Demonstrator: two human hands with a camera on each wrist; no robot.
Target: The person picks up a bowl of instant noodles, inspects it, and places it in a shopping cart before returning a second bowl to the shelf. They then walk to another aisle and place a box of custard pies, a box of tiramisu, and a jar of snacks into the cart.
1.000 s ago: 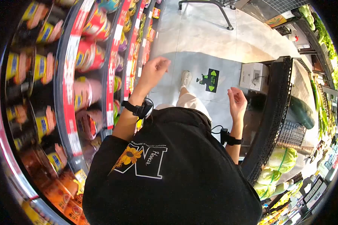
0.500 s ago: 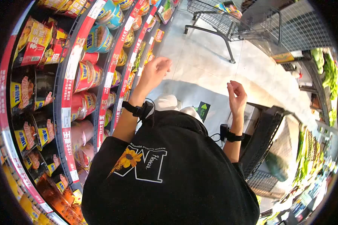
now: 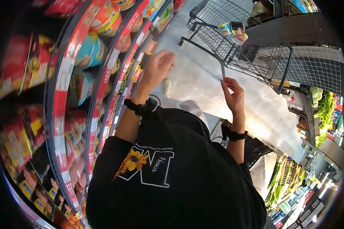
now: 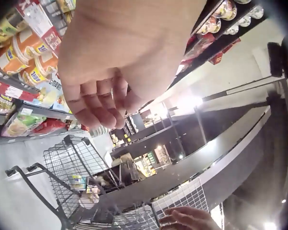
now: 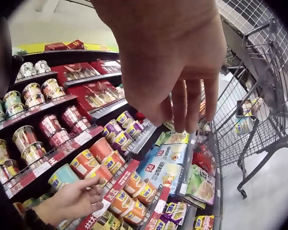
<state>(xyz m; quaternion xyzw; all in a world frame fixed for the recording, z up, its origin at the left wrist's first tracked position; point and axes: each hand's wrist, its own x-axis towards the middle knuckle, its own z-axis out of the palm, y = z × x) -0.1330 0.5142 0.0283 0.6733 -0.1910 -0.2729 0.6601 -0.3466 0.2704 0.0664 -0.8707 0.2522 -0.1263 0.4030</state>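
Note:
My left hand [image 3: 158, 72] is held out in front of the body beside the store shelves, its fingers loosely bent around nothing. In the left wrist view its palm [image 4: 120, 52] fills the top, the fingers hanging down. My right hand [image 3: 235, 97] is raised at the other side, also holding nothing, fingers relaxed. Ahead of it in the head view stands a wire shopping cart [image 3: 214, 28]. Packaged goods, one a blue-and-yellow pack [image 3: 224, 29], lie in the cart. Nearest my left hand are shelf rows of instant noodle cups [image 5: 120, 203].
Tiered shelves with red price strips [image 3: 59, 108] run along the left, stocked with cups and bagged noodles. On the right are a dark crate [image 3: 256, 150] and green vegetables [image 3: 323, 108]. Pale floor [image 3: 202, 84] lies between shelves and cart.
The view has swung forward and the cart has come more fully into sight, with its packs showing. The black floor sign has left view. Both hands stay raised and hold nothing.

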